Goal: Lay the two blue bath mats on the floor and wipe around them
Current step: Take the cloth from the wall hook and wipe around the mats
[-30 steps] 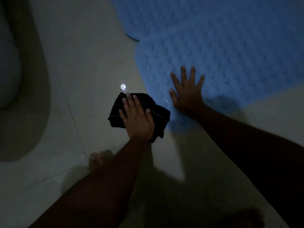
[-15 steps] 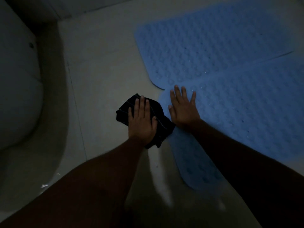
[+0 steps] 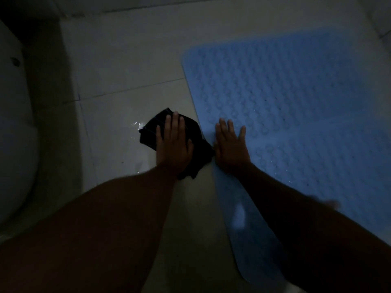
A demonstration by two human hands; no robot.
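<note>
While the floor was judged mid-wipe: both mats were taken as already laid, wiping not yet finished.
Left hand [image 3: 173,144]: laid flat on the black cloth [image 3: 202,149], fingers straight, nothing clenched; the cloth was pressed to the tile, not grasped.
Why flat: a flat palm was judged to spread pressure so the cloth could be slid without bunching.
Cloth position: set on the tile floor [image 3: 131,60], just beside the mat's left edge, its right corner touching or nearly touching that edge.
Right hand [image 3: 231,146]: spread on the blue bath mats [image 3: 296,92] at their left edge, fingers splayed, palm down, nothing gripped.
Why there: the mat was probably being pinned so it would not be dragged or lifted by the passing cloth; body weight was probably also propped on it.
Mats: laid flat on the floor, right of centre, side by side; the seam between them was too dim to trace well.
Wet patch [image 3: 137,124]: glinting just left of the cloth, not yet covered.
White fixture [image 3: 14,123]: likely a toilet, at far left, well apart from the cloth.
Obstruction: the mat edge was judged the only limit on a rightward stroke; the wall base [image 3: 148,5] was far off.
Light: very dim, fine detail lost.
</note>
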